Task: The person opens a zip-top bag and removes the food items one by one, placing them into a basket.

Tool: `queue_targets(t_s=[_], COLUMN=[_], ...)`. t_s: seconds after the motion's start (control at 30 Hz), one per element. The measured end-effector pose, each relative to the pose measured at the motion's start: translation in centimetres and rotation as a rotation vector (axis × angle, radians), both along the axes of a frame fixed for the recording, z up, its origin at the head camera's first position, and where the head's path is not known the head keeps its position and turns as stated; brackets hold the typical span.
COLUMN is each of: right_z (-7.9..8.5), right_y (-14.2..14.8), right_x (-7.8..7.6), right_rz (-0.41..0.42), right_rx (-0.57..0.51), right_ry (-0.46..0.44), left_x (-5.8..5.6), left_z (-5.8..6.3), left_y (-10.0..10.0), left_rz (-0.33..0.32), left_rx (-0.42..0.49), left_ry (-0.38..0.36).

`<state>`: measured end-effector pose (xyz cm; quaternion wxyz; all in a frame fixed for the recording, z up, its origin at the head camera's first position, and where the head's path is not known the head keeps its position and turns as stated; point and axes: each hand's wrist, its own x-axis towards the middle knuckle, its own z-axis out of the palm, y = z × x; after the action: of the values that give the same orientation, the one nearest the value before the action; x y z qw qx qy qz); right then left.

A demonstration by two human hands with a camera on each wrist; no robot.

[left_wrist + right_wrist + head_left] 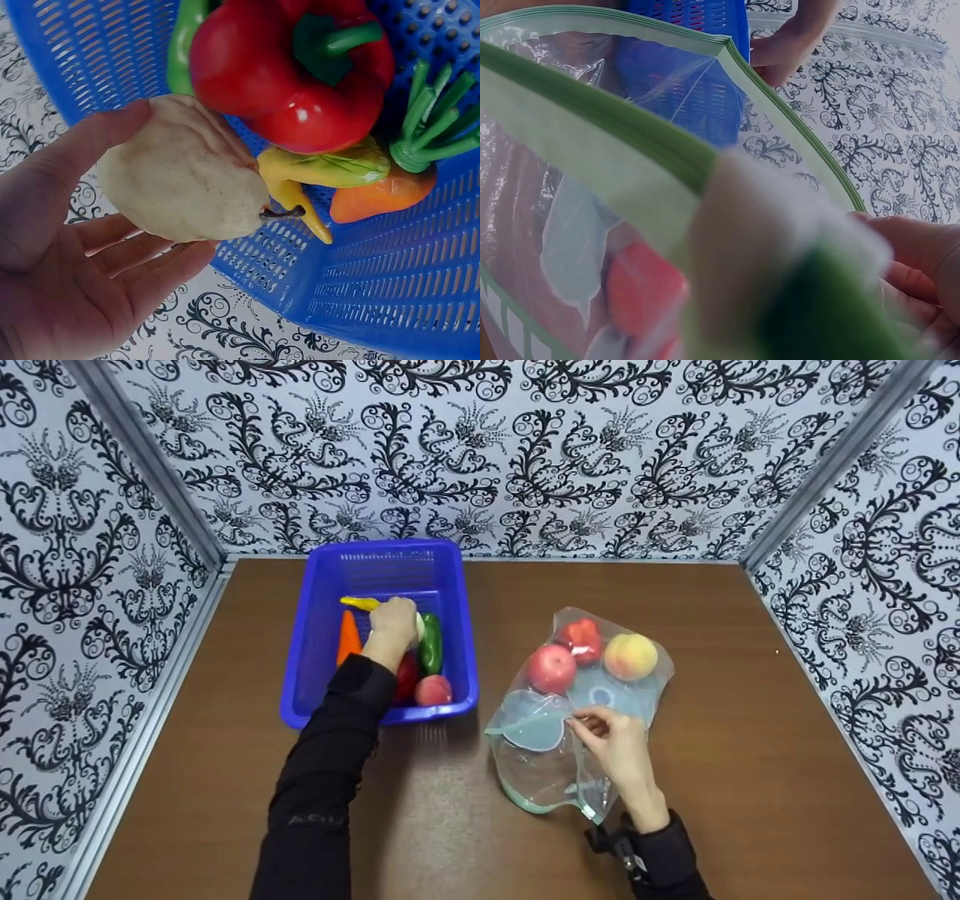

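In the left wrist view a pale pear [184, 169] with a dark stem lies between the thumb and fingers of my left hand [394, 622], which grips it inside the blue basket [298, 660]. Around it are a red bell pepper [292, 75], a yellow chili pepper [300, 169], a carrot [348, 634], a green pepper [430, 645] and a peach [433, 690]. My right hand [619, 746] pinches the rim of a clear zip bag [525, 780], whose mouth gapes toward me. Inside the bag are a pinkish-red apple [552, 668], a red pepper [582, 640] and a yellow peach [631, 657].
The basket stands at the back left of the brown table [750, 720], with the bag lying to its right. Patterned panels [480, 457] rise behind the table and along both sides. The basket's raised walls surround the left hand.
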<state>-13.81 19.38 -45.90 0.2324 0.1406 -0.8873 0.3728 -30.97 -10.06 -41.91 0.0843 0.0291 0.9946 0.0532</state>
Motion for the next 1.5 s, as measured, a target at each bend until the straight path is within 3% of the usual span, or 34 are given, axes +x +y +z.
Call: queue_targets(t_s=[0.17,0.37,0.5,0.77,0.93,1.2,1.5], right_z=[0.0,-0.1,-0.1,0.0,0.1,0.3,0.4], right_y=[-0.1,-0.1,-0.1,-0.2,-0.1,-0.1,0.0], right_x=[0.0,0.0,0.1,0.0,0.0,-0.1,-0.1], right_rz=[0.003,-0.019,-0.026,-0.019,-0.023,-0.015,-0.026], right_rx=[-0.003,0.028,0.029,0.023,0.024,0.014,0.019], right_ry=[0.001,0.023,0.002,-0.007,0.01,0.007,-0.008], left_x=[-0.2,0.5,0.8,1.7,2.5,5.1,9.7], left_z=[-0.5,-0.5,-0.7,0.4,1.4,2.9,3.6], left_y=[0.1,0.3,0.6,0.9,0.9,1.8,4.5], left_rz=[0.009,-0.038,-0.07,-0.07,-0.103,-0.148,-0.323], left_rx=[-0.014,-0.007,-0.011,0.075,0.117,0.201,0.287], left_ry=[0.009,0.01,0.057,0.062,0.087,0.224,0.379])
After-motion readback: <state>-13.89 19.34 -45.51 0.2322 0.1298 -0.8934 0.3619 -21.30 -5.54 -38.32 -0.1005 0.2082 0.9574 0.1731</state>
